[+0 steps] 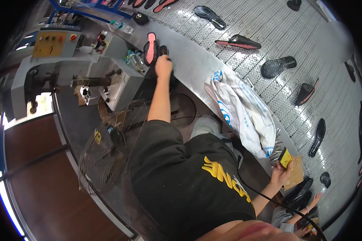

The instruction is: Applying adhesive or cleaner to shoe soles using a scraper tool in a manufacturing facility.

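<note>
My left hand (163, 66) is closed at the metal ledge, with a narrow dark piece (163, 51) sticking out beyond its fingers; its kind is unclear. Right beside it lies a black shoe upper with a pink underside (151, 50). On the other side, my right hand (280, 172) grips a yellow-and-black block (285, 158). A tan board (294, 172) is next to that hand, and thin grey metal strips (276, 150) show just above it. Between my hands, a crumpled white sack with blue print (245, 110) lies over the ledge.
A wire-mesh conveyor (237, 60) carries several black soles and shoe parts. Plastic bottles (134, 60) stand by a grey machine (118, 90) at left, near a standing fan (112, 148). A dark cable (277, 201) crosses low right, where a co-worker's hand (315, 199) reaches in.
</note>
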`<control>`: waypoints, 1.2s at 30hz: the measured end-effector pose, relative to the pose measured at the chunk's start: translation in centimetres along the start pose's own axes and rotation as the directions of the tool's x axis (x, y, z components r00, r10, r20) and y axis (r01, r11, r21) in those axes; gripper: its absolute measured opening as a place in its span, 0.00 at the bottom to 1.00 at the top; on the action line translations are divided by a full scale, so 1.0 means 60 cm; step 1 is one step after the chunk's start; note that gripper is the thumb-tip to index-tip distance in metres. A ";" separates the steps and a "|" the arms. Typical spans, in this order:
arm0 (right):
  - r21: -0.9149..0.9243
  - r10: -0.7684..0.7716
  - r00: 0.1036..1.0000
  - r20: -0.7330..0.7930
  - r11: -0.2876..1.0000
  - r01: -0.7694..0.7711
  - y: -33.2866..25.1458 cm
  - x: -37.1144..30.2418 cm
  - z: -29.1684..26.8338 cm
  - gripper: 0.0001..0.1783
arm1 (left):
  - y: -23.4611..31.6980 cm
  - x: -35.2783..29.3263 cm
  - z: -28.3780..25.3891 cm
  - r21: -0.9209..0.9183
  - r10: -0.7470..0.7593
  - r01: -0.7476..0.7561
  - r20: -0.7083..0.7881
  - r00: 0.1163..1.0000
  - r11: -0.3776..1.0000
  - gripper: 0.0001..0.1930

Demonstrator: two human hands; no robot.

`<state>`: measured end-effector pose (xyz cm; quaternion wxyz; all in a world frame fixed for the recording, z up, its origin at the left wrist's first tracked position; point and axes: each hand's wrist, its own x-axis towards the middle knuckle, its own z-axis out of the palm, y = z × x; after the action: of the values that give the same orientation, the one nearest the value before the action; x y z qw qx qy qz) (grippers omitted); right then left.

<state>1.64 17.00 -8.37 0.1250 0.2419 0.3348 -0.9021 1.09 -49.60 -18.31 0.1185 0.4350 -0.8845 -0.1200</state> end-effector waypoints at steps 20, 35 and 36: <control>0.301 -0.076 0.978 0.194 0.953 0.014 -0.068 -0.024 0.001 0.21 | 0.255 -0.076 -0.159 -0.987 0.337 -0.108 -0.063 0.939 0.116 0.13; 0.203 -0.303 0.932 0.198 0.943 0.263 -0.135 -0.097 0.108 0.40 | 0.462 -0.619 -0.178 -0.963 0.975 -0.170 0.194 0.109 0.210 0.29; 0.192 -0.314 0.905 0.287 0.944 0.266 -0.135 -0.098 0.096 0.40 | 0.472 -0.621 -0.187 -0.962 0.963 0.081 0.266 0.049 0.261 0.30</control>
<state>1.47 19.61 2.88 0.0223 0.0517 0.2748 -0.9599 5.71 -4.32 -2.72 -0.1854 -0.2293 -0.6769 -0.6744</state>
